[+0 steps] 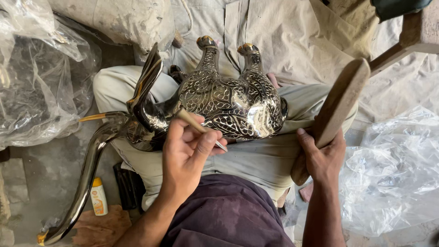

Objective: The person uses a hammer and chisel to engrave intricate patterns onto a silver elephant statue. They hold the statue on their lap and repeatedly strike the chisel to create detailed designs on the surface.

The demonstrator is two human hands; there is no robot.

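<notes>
white-and-orange bottle, floor, lower left

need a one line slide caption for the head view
Left hand holds a chisel on an engraved metal animal figure; right hand grips a wooden mallet.

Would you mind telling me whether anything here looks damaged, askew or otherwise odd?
Nothing looks damaged or spilled. The metal figure lies upside down across the lap, legs up. The left hand holds a thin tool against its engraved body; the right hand grips a wooden mallet. A small bottle stands upright on the floor.
</notes>
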